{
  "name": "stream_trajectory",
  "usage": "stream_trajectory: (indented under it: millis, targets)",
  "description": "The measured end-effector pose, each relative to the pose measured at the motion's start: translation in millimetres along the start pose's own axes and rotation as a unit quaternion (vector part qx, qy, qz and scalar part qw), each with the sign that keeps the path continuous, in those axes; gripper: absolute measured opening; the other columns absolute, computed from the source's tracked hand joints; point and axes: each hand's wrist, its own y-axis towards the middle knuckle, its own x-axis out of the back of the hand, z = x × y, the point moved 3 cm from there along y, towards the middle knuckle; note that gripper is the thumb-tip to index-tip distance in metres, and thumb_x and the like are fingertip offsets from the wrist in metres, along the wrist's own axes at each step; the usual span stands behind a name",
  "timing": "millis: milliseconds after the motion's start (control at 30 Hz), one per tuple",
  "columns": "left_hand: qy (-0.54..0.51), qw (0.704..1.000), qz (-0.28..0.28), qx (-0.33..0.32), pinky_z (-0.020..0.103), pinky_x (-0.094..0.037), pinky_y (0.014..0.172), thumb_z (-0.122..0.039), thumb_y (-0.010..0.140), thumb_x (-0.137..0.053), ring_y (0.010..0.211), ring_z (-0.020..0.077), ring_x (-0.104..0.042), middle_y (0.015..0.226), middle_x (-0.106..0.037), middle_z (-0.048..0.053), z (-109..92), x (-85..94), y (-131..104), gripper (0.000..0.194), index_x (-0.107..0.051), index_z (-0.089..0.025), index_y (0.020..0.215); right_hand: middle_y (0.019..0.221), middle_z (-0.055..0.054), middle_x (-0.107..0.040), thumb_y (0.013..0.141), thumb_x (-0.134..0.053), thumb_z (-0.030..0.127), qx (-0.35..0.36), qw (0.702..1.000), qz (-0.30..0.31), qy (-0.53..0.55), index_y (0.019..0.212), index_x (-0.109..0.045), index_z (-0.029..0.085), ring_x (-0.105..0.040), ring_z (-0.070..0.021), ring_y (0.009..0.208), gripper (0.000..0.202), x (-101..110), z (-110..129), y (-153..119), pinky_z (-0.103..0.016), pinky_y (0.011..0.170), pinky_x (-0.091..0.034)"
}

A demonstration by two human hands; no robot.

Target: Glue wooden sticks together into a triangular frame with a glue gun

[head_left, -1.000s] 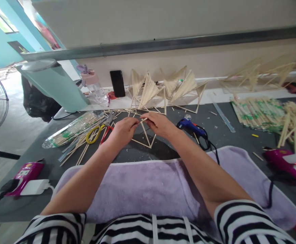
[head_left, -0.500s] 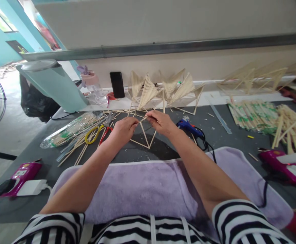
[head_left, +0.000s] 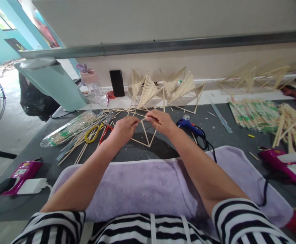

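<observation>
My left hand (head_left: 125, 128) and my right hand (head_left: 160, 121) are close together over the dark table, fingers pinched on a short thin wooden stick (head_left: 143, 119) that spans the gap between them. Under and just in front of them lies a stick frame (head_left: 149, 145) with a pointed corner toward me; my hands hide part of it. Behind them stands a structure of fanned wooden sticks (head_left: 148, 89). Yellow-and-red-handled scissors (head_left: 94, 133) lie left of my left hand. A blue glue gun (head_left: 188, 127) lies right of my right hand.
Bagged sticks (head_left: 74, 128) lie at the left, more bundles (head_left: 256, 113) and loose sticks (head_left: 295, 125) at the right. A phone (head_left: 117, 83) leans on the wall near a bottle (head_left: 90, 81). A purple cloth (head_left: 137, 189) covers the near edge. Magenta power strips (head_left: 25, 171) flank it.
</observation>
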Motion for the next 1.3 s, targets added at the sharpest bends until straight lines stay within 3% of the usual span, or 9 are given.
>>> stream_trajectory:
  millis: [167, 300, 400, 500, 733, 800, 967, 1133, 1300]
  targets:
    - [-0.026, 0.999, -0.028, -0.014, 0.026, -0.051, 0.086, -0.013, 0.086, -0.055, 0.085, 0.0169, -0.068, 0.092, -0.073, 0.004, 1.8, -0.5, -1.7, 0.018, -0.07, -0.018, 0.095, 0.083, -0.006, -0.066, 0.097, -0.041, 0.05, 0.022, 0.999, -0.027, 0.005, 0.09, -0.063, 0.019, -0.06, -0.0149, 0.079, 0.039, -0.9, -0.9, 0.7, -0.026, 0.071, -0.042]
    - [-0.126, 0.988, -0.079, -0.033, 0.022, -0.054, 0.069, -0.018, 0.088, -0.056, 0.072, 0.0118, -0.068, 0.102, -0.071, 0.005, -4.3, 8.0, -7.1, 0.021, -0.068, -0.019, 0.105, 0.081, -0.005, -0.066, 0.097, -0.041, 0.051, 0.02, 0.999, -0.03, 0.014, 0.089, -0.064, 0.019, -0.059, -0.0145, 0.076, 0.041, -2.0, -3.3, 1.2, -0.025, 0.07, -0.042]
    - [-0.222, 0.97, -0.091, -0.05, 0.019, -0.053, 0.056, -0.023, 0.09, -0.057, 0.057, 0.0085, -0.064, 0.085, -0.07, 0.002, -13.6, 13.5, -8.4, 0.017, -0.069, -0.018, 0.1, 0.082, -0.005, -0.066, 0.096, -0.042, 0.053, 0.014, 0.999, -0.031, 0.023, 0.089, -0.066, 0.019, -0.058, -0.0142, 0.076, 0.042, -2.8, -5.2, 1.6, -0.025, 0.07, -0.042]
    - [-0.268, 0.958, -0.089, -0.057, 0.019, -0.053, 0.055, -0.022, 0.087, -0.06, 0.053, 0.0086, -0.063, 0.068, -0.066, -0.001, -20.1, 13.1, -4.3, 0.011, -0.07, -0.017, 0.09, 0.082, -0.005, -0.066, 0.096, -0.042, 0.054, 0.007, 0.999, -0.029, 0.026, 0.088, -0.066, 0.019, -0.059, -0.0142, 0.076, 0.044, -2.4, -5.5, 2.0, -0.025, 0.07, -0.042]
    - [-0.359, 0.931, -0.068, 0.011, 0.023, -0.057, 0.06, -0.024, 0.083, -0.065, 0.058, 0.0122, -0.067, 0.066, -0.067, -0.001, -18.5, 0.5, 5.1, 0.007, -0.067, -0.017, 0.084, 0.079, -0.005, -0.064, 0.097, -0.038, 0.055, 0.014, 0.999, -0.017, 0.031, 0.087, -0.066, 0.017, -0.058, -0.014, 0.075, 0.048, -0.1, -3.8, 3.6, -0.025, 0.07, -0.042]
    - [-0.349, 0.934, -0.071, 0.014, 0.023, -0.056, 0.061, -0.023, 0.082, -0.065, 0.059, 0.0122, -0.066, 0.068, -0.068, -0.001, -17.8, 0.5, 6.2, 0.006, -0.068, -0.017, 0.084, 0.078, -0.005, -0.064, 0.097, -0.038, 0.055, 0.02, 0.999, -0.02, 0.031, 0.086, -0.066, 0.017, -0.058, -0.0135, 0.074, 0.049, 0.0, -4.0, 4.2, -0.025, 0.07, -0.042]
    - [-0.247, 0.958, -0.139, -0.054, 0.024, -0.051, 0.07, -0.023, 0.075, -0.073, 0.075, 0.0135, -0.063, 0.077, -0.068, 0.001, -18.3, 8.4, 12.3, 0.005, -0.071, -0.019, 0.073, 0.078, -0.005, -0.065, 0.097, -0.034, 0.057, 0.027, 0.999, -0.019, 0.018, 0.086, -0.066, 0.018, -0.058, -0.0142, 0.074, 0.052, -1.7, -7.0, 5.4, -0.026, 0.069, -0.043]
    - [-0.341, 0.935, -0.084, 0.056, 0.02, -0.042, 0.042, -0.025, 0.075, -0.071, 0.046, 0.0077, -0.055, 0.071, -0.064, -0.002, -12.5, 0.0, 17.2, 0.009, -0.067, -0.018, 0.078, 0.074, -0.005, -0.063, 0.096, -0.032, 0.06, 0.027, 0.999, -0.025, 0.02, 0.084, -0.067, 0.017, -0.058, -0.0146, 0.072, 0.057, -1.3, -8.3, 6.1, -0.026, 0.068, -0.042]
    - [-0.424, 0.901, -0.06, 0.072, 0.02, -0.049, 0.042, -0.025, 0.073, -0.072, 0.053, 0.0117, -0.065, 0.074, -0.064, -0.002, -13.3, -6.9, 17.3, 0.014, -0.062, -0.018, 0.08, 0.072, -0.003, -0.061, 0.096, -0.036, 0.058, 0.009, 0.999, -0.01, 0.041, 0.085, -0.068, 0.018, -0.056, -0.0129, 0.07, 0.053, 1.2, -6.0, 5.9, -0.025, 0.067, -0.042]
